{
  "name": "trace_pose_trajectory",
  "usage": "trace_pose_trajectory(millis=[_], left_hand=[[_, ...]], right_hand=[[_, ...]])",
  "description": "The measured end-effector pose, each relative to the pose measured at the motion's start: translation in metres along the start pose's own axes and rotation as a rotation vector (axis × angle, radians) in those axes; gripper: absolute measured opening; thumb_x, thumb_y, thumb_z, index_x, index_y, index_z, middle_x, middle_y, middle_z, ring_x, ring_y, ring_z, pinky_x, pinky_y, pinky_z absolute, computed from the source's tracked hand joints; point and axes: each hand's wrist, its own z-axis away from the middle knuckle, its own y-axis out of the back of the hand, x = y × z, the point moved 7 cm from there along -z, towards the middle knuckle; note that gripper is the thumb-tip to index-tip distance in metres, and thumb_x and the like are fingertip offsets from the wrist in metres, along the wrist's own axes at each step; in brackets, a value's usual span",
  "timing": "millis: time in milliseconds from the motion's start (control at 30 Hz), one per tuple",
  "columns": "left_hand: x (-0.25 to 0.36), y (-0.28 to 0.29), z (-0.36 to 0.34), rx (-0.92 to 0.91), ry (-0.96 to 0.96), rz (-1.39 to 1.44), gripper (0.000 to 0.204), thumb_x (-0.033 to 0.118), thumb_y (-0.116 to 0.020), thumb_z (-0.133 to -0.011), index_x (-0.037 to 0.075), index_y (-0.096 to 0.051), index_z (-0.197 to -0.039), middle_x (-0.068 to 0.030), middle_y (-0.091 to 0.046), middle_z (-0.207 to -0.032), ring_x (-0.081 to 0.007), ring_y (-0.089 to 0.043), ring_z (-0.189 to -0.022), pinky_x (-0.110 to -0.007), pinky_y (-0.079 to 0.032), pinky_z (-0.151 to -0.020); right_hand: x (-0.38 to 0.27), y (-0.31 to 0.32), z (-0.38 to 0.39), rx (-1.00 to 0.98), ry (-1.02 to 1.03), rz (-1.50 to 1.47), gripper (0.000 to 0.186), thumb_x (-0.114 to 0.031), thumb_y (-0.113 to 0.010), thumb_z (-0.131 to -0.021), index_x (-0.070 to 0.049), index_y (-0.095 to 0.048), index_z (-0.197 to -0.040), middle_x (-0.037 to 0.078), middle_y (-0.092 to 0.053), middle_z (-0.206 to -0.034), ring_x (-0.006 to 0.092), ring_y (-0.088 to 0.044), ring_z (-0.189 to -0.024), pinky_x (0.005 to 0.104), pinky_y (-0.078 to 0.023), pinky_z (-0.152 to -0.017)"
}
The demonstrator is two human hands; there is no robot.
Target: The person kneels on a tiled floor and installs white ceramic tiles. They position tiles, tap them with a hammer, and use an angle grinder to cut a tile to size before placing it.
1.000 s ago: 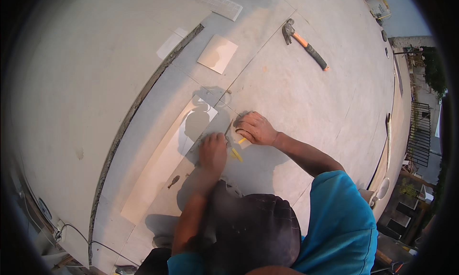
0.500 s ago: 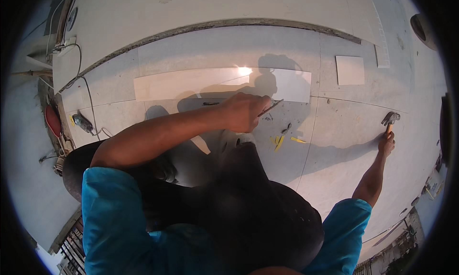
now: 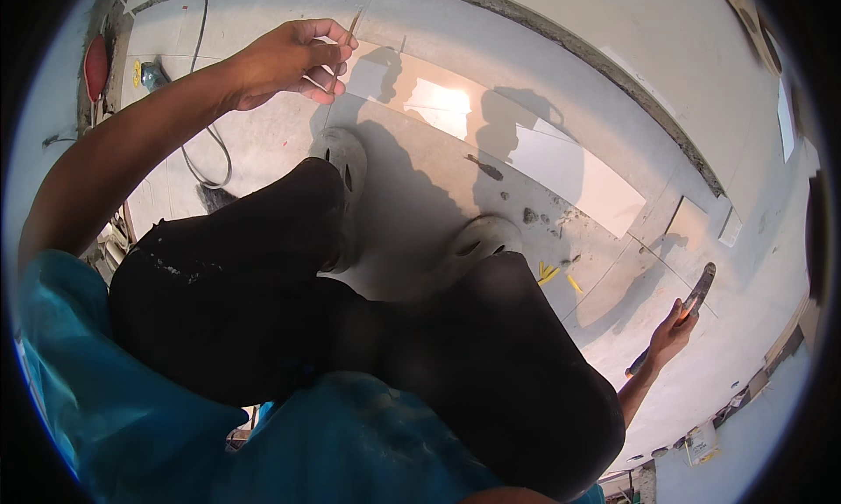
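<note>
My left hand (image 3: 302, 64) is raised at the upper left, its fingers pinching a thin pointed rod (image 3: 348, 44) that stands nearly upright. Out at the right, my right hand (image 3: 673, 333) is wrapped round the handle of a hammer (image 3: 701, 289), its head end pointing away from me. A long pale tile strip (image 3: 574, 164) lies on the floor in front of my shoes, partly in shadow and with sun glare on it. Between the strip and my shoes lies a small dark tool (image 3: 484, 166), with dark crumbs (image 3: 531, 215) to its right.
Several yellow pieces (image 3: 548, 273) lie by my right knee. A small square tile (image 3: 686, 224) rests beyond the strip's right end. At the left are a power tool (image 3: 154, 76), a grey cable (image 3: 203, 31) and a red object (image 3: 96, 68). My shoes (image 3: 342, 166) stand on the tiled floor.
My left hand has moved up and left with the rod, away from my body's middle. My right hand has come lower with the hammer, now tilted. The whole view has turned and shifted.
</note>
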Motion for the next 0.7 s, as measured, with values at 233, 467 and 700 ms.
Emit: trace_pose_trajectory(millis=[233,467,700], left_hand=[[-0.010,-0.026,-0.098,-0.104,-0.139,0.504,0.031,0.022,-0.052,-0.100,0.002,-0.051,-0.123,-0.0071,-0.057,-0.100,-0.0175,-0.062,-0.095,-0.033,-0.054,-0.089],[0.040,-0.072,-0.132,-0.149,-0.339,0.798,0.027,0.017,-0.054,-0.098,-0.003,-0.054,-0.116,-0.0136,-0.060,-0.106,-0.0234,-0.064,-0.091,-0.033,-0.058,-0.083],[0.054,-0.084,-0.131,-0.181,-0.281,0.960,0.020,0.018,-0.055,-0.097,0.005,-0.056,-0.113,-0.0092,-0.063,-0.112,-0.0224,-0.065,-0.095,-0.039,-0.057,-0.082]], right_hand=[[-0.299,0.016,-0.022,-0.318,0.716,-0.124,0.020,-0.022,-0.064,-0.092,-0.006,-0.057,-0.101,0.010,-0.062,-0.077,0.0278,-0.062,-0.065,0.0346,-0.048,-0.057],[-0.389,0.004,-0.024,-0.340,1.054,-0.036,0.029,-0.032,-0.072,-0.085,-0.009,-0.055,-0.089,0.005,-0.058,-0.071,0.0233,-0.059,-0.056,0.0340,-0.046,-0.048],[-0.425,0.025,-0.027,-0.400,1.176,0.089,0.034,-0.039,-0.071,-0.085,-0.009,-0.056,-0.088,0.003,-0.058,-0.070,0.0205,-0.060,-0.057,0.0322,-0.046,-0.048]])
